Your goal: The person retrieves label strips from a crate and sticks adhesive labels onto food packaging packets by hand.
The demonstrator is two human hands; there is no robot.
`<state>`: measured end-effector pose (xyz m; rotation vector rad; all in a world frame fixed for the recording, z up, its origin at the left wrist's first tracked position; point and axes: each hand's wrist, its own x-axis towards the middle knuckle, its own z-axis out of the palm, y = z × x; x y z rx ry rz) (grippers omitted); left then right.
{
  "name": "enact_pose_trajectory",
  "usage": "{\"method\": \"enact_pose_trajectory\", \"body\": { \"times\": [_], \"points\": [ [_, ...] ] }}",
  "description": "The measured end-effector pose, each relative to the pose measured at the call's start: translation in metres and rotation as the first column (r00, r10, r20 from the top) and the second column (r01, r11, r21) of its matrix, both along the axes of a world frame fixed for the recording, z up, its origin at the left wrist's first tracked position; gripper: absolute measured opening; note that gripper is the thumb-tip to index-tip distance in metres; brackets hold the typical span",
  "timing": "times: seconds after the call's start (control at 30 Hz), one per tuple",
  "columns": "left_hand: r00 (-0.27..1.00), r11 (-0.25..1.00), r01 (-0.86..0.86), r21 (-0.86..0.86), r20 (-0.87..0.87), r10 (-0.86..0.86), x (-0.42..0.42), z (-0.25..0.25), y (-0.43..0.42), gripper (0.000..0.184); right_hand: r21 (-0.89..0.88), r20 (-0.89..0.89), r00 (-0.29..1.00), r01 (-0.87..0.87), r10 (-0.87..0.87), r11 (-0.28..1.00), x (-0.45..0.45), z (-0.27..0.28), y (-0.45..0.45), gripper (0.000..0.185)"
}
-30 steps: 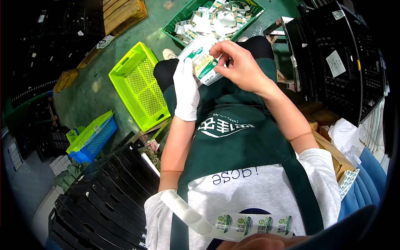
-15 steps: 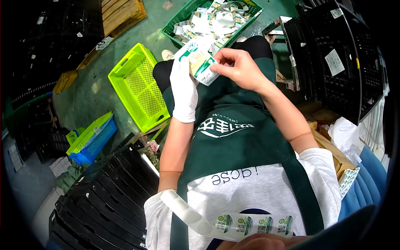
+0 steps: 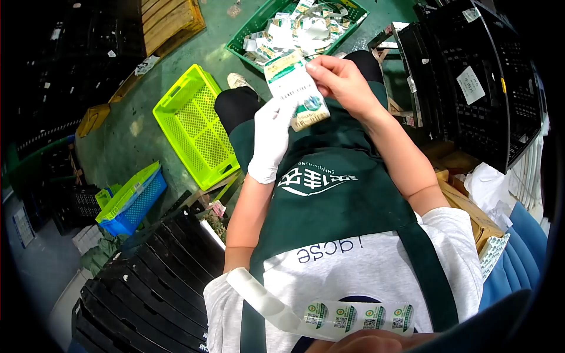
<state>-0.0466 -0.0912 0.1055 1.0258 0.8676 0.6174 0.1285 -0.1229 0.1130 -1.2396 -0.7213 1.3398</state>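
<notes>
Over my lap is a printed cardboard packaging sleeve (image 3: 293, 87), white, green and beige, with a barcode panel and the word "ORGANIC" on its lower panel. My left hand (image 3: 272, 138), in a white glove, grips its lower left side, fingers partly hidden by the card. On the upper right, my bare right hand (image 3: 344, 85) pinches the sleeve's edge between thumb and fingers. Just beyond, a dark green basket (image 3: 236, 42) holds many similar printed sleeves. A backing strip of round-cornered QR-code stickers (image 3: 357, 317) lies across my upper chest, its blank end curling to the left.
A lime-green crate (image 3: 172, 120) stands on the floor at left, with a blue basket (image 3: 138, 203) nearer. Stacked black crates (image 3: 147, 282) are at lower left, more black crates (image 3: 471, 88) at right. A wooden pallet (image 3: 170, 23) lies at the back.
The sleeve has been turned and now shows its barcode and "ORGANIC" panels. My left hand has shifted slightly right and down; my right hand has moved up along the sleeve's edge.
</notes>
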Motion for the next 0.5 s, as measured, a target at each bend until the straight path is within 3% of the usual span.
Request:
{"method": "enact_pose_trajectory", "body": {
  "times": [0.03,0.1,0.17,0.23,0.3,0.37,0.43,0.47,0.5],
  "points": [
    [0.998,0.999,-0.05,-0.022,0.037,0.05,0.0,-0.001,0.001,0.025,0.005,-0.044,0.999,0.018,-0.018,1.0,0.0,0.003,0.0,0.019],
    [0.989,0.982,-0.135,0.135,0.083,0.124,0.001,-0.003,0.007,0.027,0.032,-0.027,0.998,-0.052,0.053,0.998,0.004,0.003,-0.003,0.019],
    [0.98,0.987,-0.142,0.081,0.149,0.129,-0.004,-0.004,0.016,0.03,0.108,0.076,0.992,-0.108,0.1,0.988,0.0,0.001,-0.007,0.021],
    [0.976,0.988,-0.153,0.036,0.16,0.145,-0.006,0.0,0.024,0.031,0.071,0.357,0.895,-0.311,0.267,0.948,0.002,0.004,-0.012,0.02],
    [0.924,0.975,-0.172,-0.14,0.319,0.209,-0.005,0.011,0.028,0.034,0.072,0.237,0.94,-0.267,0.244,0.961,-0.005,0.006,-0.012,0.015],
    [0.897,0.972,-0.129,-0.196,0.395,0.198,-0.004,0.022,0.03,0.039,0.073,0.149,0.976,-0.174,0.162,0.982,-0.008,0.014,-0.009,0.013],
    [0.946,0.992,-0.086,-0.093,0.304,0.111,-0.003,0.027,0.028,0.037,0.116,0.205,0.974,-0.118,0.092,0.986,-0.008,0.014,-0.003,0.012],
    [0.995,0.995,-0.067,0.078,0.083,0.061,-0.007,0.023,0.025,0.034,0.116,0.195,0.977,-0.11,0.086,0.987,-0.008,0.013,0.0,0.013],
    [0.997,0.976,-0.061,0.209,-0.034,0.07,-0.001,0.033,0.023,0.03,0.116,0.186,0.979,-0.101,0.078,0.988,-0.008,0.011,0.001,0.013]
  ]
}}
